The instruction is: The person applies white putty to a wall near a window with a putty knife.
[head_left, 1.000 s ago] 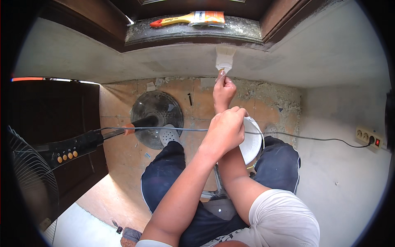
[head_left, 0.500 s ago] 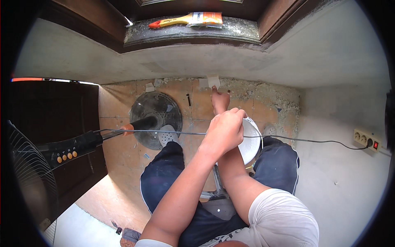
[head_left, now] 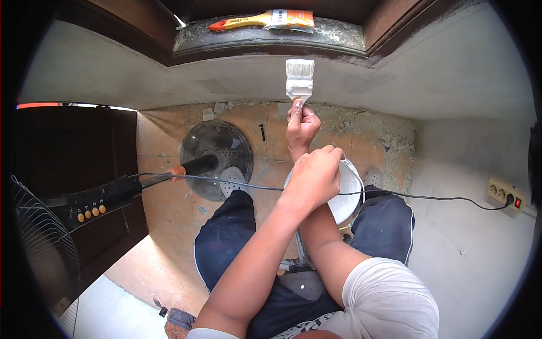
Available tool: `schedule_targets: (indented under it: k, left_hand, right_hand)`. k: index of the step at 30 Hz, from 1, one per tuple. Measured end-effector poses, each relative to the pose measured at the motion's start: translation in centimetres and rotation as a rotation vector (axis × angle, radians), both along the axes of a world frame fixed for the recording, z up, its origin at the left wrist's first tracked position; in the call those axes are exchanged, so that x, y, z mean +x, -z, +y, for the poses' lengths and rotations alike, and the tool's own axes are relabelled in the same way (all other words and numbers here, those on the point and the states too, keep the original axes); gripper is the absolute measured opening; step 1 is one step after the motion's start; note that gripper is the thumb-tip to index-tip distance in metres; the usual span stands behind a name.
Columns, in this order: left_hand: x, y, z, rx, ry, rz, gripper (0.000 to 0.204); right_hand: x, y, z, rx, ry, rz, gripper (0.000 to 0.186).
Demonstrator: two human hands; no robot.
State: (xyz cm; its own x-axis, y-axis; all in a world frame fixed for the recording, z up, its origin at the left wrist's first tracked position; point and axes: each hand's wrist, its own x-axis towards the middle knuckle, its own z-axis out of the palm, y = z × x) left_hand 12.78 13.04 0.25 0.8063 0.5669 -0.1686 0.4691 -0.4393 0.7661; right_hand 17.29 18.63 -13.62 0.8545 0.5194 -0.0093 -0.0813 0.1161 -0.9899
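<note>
Left hand (head_left: 316,176) clasps the rim of a white bucket (head_left: 345,203) just to its right. Beyond it, the right hand (head_left: 302,125) pinches the handle of a white-coated paintbrush (head_left: 300,80), bristles pointing away toward the wall (head_left: 243,82). Farther past that hand, a wrapped, yellow-handled brush (head_left: 251,22) lies on the sill (head_left: 339,39).

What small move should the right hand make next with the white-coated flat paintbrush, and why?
Probably the right hand should lay the white-coated flat paintbrush lightly against the pale grey wall and draw a short stroke: its bristles are coated white and point up before that wall, where darker patches show. Whether they touch now is unclear. The left hand holds the round white bucket.
</note>
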Motion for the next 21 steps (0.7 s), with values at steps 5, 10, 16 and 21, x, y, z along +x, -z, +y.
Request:
schedule_targets:
  k: [5,10,16,21]
  left_hand:
    - [-0.3,0.2,-0.1,0.03,-0.01,0.002,0.02]
    - [0.7,-0.2,0.0,0.037,0.026,-0.003,0.019]
    - [0.1,-0.6,0.3,0.028,0.004,-0.045,0.019]
    - [-0.8,-0.7,0.7,0.037,-0.039,-0.02,0.017]
  right_hand:
    - [-0.2,5.4,-0.9,-0.189,-0.072,0.029,0.042]
    - [-0.4,12.2,-2.1,-0.631,-0.19,0.14,0.03]
    - [-5.3,12.4,1.5,-0.41,-0.475,0.719,0.02]
    - [-6.9,11.2,7.3,-0.4,-0.29,0.618,0.027]
